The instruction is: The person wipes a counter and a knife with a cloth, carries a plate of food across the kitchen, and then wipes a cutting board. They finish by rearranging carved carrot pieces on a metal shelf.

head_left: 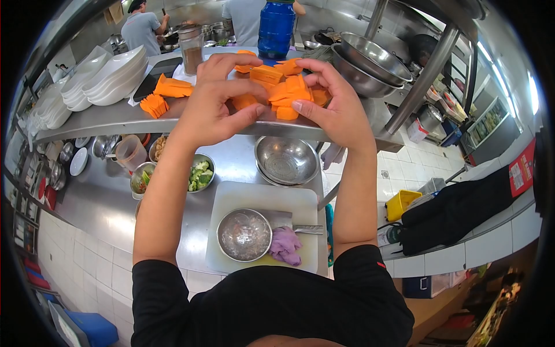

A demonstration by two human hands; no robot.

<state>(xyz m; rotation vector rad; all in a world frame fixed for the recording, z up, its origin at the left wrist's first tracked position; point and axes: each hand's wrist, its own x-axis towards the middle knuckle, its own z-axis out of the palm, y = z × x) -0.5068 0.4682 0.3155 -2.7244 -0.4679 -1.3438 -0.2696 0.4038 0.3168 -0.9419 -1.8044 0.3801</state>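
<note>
Both arms reach up to a raised steel shelf where cut carrot pieces [267, 75] are piled. My left hand [222, 98] curves at the left side of the pile, its thumb and fingers apart with nothing held between them. On the pile's right side, my right hand [335, 104] has its thumb against a stack of carrot slices [291, 92] and its fingers curled behind it. More carrot slices [172, 87] lie on the shelf to the left. Below on the counter, a white cutting board [231, 196] bears a steel bowl [244, 235], a cleaver [308, 229] and a purple cloth [285, 246].
Stacked white dishes [118, 78], a shaker jar [191, 49] and a blue container [276, 29] stand on the shelf. Steel bowls [373, 63] sit at its right. Below are a broccoli bowl [200, 173] and an empty steel bowl [287, 159]. Two people [139, 29] work behind.
</note>
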